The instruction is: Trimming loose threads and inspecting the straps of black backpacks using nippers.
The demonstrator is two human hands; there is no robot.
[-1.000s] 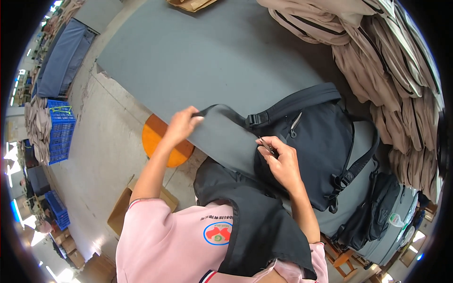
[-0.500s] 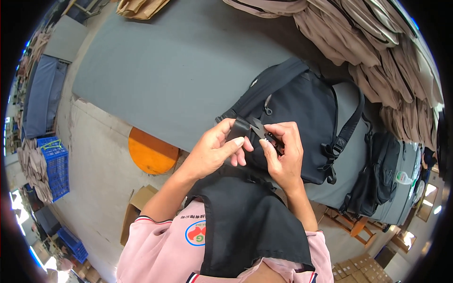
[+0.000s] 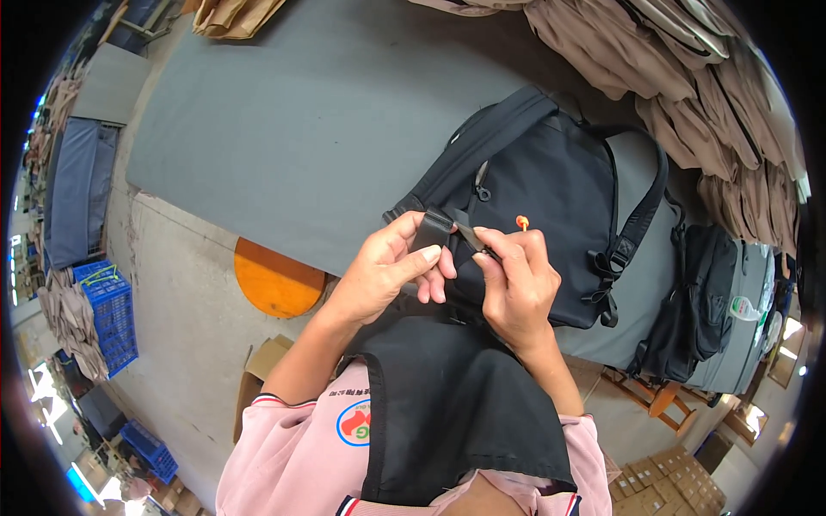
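Observation:
A black backpack (image 3: 551, 185) lies on the grey-covered table in front of me, its padded shoulder strap (image 3: 482, 155) running toward my hands. My left hand (image 3: 379, 273) pinches a folded black webbing strap (image 3: 435, 227) near the bag's lower left corner, thumb below it and the other fingers partly spread. Closed round a pair of thread snips (image 3: 466, 234), my right hand (image 3: 521, 288) holds their grey blades right beside the webbing. Most of the snips' handle is hidden by my fingers. An orange tip (image 3: 522, 223) sticks up behind that hand.
Pinkish-beige bags (image 3: 671, 112) are heaped along the table's far right. Another black backpack (image 3: 688, 310) lies at the right end. An orange round stool (image 3: 275, 279) stands by the near edge, with a cardboard box (image 3: 262, 365) below it. Blue crates (image 3: 107, 314) stand at the left.
My right hand has turned, and its fingers have drawn closer round the snips; the orange tip has come into sight. My left hand still holds the webbing. The view has shifted slightly.

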